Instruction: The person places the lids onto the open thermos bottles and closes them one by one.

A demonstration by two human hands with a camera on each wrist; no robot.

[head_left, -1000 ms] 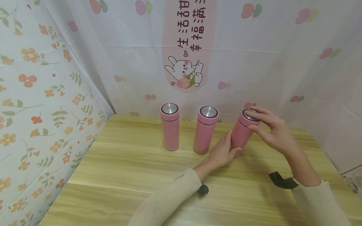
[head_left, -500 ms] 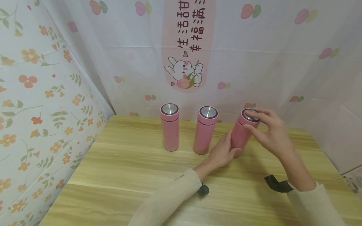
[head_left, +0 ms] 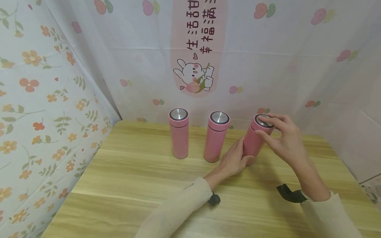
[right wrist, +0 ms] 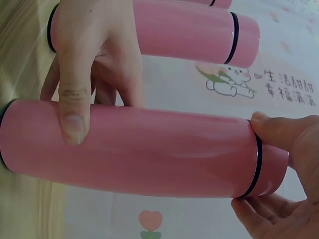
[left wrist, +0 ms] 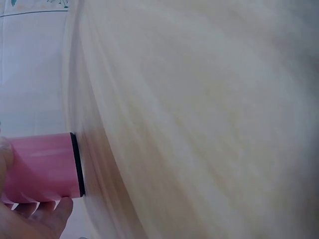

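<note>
Three pink thermos bottles with steel-topped lids stand in a row on the wooden table [head_left: 134,185]. My left hand [head_left: 232,160] grips the lower body of the right-hand thermos [head_left: 253,143], thumb on the near side. Around its lid [right wrist: 274,169], in the right wrist view, curl the thumb and fingers of my right hand [head_left: 287,140]. The lid sits on the bottle, with a dark ring below it. In the left wrist view, the bottle's dark base edge [left wrist: 78,164] shows beside my fingertips; a pale sleeve [left wrist: 199,109] fills most of that view.
The middle thermos [head_left: 215,142] stands just left of my left hand, with the left thermos [head_left: 179,142] beyond it. A printed cloth [head_left: 143,66] hangs behind the table, and a floral cloth [head_left: 44,115] hangs on the left.
My right hand has turned slightly about the lid, its thumb and wrist shifting left. The left hand and all three bottles have stayed in place.
</note>
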